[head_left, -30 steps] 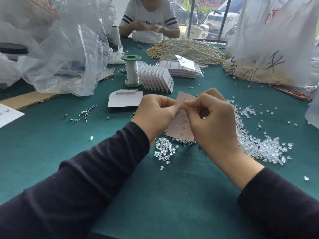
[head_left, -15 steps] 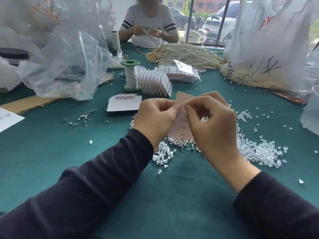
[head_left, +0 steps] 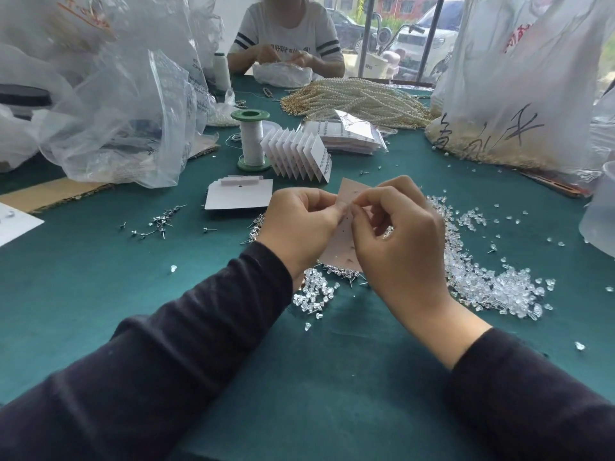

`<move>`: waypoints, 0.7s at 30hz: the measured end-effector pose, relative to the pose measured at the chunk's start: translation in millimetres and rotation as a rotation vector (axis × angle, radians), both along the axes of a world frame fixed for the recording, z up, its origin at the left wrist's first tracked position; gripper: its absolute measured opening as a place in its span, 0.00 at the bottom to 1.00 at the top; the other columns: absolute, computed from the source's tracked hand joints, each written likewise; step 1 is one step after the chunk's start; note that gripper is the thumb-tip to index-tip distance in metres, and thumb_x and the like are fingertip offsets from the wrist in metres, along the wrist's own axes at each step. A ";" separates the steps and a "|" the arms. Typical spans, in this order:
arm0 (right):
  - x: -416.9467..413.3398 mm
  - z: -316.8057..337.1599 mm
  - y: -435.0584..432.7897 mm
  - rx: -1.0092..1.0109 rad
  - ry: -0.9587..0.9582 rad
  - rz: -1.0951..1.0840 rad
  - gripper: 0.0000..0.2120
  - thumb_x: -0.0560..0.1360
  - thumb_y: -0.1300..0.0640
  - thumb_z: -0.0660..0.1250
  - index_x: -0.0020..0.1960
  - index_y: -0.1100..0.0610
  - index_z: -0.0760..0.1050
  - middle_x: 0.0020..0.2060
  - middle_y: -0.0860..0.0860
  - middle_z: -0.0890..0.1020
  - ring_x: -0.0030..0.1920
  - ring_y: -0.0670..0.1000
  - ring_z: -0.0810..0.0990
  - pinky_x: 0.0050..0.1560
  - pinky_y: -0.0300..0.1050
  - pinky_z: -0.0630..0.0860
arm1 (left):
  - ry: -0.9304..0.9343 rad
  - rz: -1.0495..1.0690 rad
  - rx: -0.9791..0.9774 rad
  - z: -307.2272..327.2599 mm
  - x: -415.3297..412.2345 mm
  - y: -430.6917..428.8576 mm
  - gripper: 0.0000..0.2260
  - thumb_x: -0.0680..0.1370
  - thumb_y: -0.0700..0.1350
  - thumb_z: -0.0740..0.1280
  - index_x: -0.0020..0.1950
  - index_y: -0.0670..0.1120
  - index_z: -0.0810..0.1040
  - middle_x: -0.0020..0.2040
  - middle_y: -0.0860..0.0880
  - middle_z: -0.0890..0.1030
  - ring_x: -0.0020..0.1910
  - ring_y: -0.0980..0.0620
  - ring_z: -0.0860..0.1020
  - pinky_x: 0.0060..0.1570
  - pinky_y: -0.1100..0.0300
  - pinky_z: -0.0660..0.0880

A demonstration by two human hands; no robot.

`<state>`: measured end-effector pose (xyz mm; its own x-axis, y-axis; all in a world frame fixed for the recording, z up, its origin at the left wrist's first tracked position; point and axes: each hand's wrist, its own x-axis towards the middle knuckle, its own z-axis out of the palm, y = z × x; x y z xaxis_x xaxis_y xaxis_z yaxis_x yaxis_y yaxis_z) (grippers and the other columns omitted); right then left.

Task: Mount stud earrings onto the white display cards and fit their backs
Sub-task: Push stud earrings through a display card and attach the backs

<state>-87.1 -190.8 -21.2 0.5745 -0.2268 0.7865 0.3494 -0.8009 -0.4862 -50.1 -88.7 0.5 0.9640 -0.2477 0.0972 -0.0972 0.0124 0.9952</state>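
In the head view, the left hand (head_left: 301, 227) is pinching the left edge of the display card (head_left: 342, 237), holding it tilted above the green surface (head_left: 100, 294), while the right hand (head_left: 396, 241) is closing thumb and forefinger against the card's upper part, probably pressing on a back, though whatever it is gripping is too small to make out. Clear earring backs (head_left: 492, 287) are lying heaped just right of and beneath the hands, loose studs (head_left: 159, 222) well off to the left. A slipped pinch could be dropping the tiny piece into that heap, or bending the thin card.
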 end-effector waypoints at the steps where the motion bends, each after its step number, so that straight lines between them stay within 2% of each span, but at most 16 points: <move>1: -0.1 -0.1 0.0 -0.005 -0.001 -0.001 0.02 0.70 0.67 0.69 0.39 0.63 0.78 0.36 0.50 0.75 0.31 0.43 0.69 0.35 0.27 0.67 | 0.005 -0.005 -0.007 -0.1 -0.3 0.0 0.08 0.75 0.35 0.66 0.36 0.41 0.78 0.35 0.44 0.79 0.33 0.50 0.75 0.36 0.59 0.75; 5: -0.5 -0.4 1.0 -0.023 -0.008 -0.011 0.02 0.70 0.67 0.69 0.39 0.63 0.79 0.36 0.50 0.75 0.32 0.43 0.69 0.35 0.29 0.66 | 0.042 -0.045 -0.028 1.7 0.9 3.1 0.06 0.75 0.35 0.65 0.38 0.39 0.78 0.38 0.41 0.79 0.37 0.47 0.76 0.42 0.54 0.76; 10: -1.9 1.6 -3.9 -0.014 -0.025 -0.011 0.01 0.69 0.66 0.71 0.39 0.62 0.79 0.35 0.50 0.76 0.30 0.43 0.70 0.35 0.24 0.66 | 0.155 -0.115 -0.100 3.5 0.4 3.4 0.05 0.75 0.35 0.65 0.39 0.39 0.77 0.35 0.44 0.78 0.31 0.52 0.76 0.31 0.63 0.76; 13: -2.6 3.2 -5.2 0.005 -0.033 -0.016 0.02 0.68 0.66 0.71 0.38 0.62 0.78 0.33 0.50 0.75 0.30 0.44 0.71 0.34 0.25 0.67 | 0.159 -0.101 -0.100 3.7 0.3 1.8 0.05 0.75 0.34 0.65 0.40 0.38 0.77 0.35 0.44 0.78 0.30 0.53 0.76 0.29 0.64 0.76; 18: -1.8 2.9 -3.1 -0.009 -0.003 -0.017 0.03 0.68 0.67 0.70 0.37 0.61 0.78 0.33 0.51 0.77 0.30 0.44 0.71 0.34 0.27 0.67 | 0.115 -0.056 -0.051 1.9 0.3 0.2 0.05 0.75 0.35 0.65 0.39 0.38 0.78 0.37 0.41 0.79 0.34 0.48 0.76 0.38 0.57 0.75; 21: -1.6 1.4 -2.0 -0.021 0.009 -0.006 0.02 0.69 0.66 0.70 0.37 0.62 0.78 0.34 0.51 0.76 0.30 0.45 0.71 0.34 0.30 0.68 | 0.096 -0.039 -0.032 1.5 0.3 0.5 0.05 0.74 0.35 0.66 0.38 0.39 0.78 0.37 0.42 0.79 0.33 0.49 0.76 0.37 0.59 0.75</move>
<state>-88.7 -192.7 -19.7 0.5803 -0.2134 0.7859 0.3403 -0.8132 -0.4721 -49.8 -88.2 1.9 0.9590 -0.2832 0.0136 -0.0005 0.0464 0.9989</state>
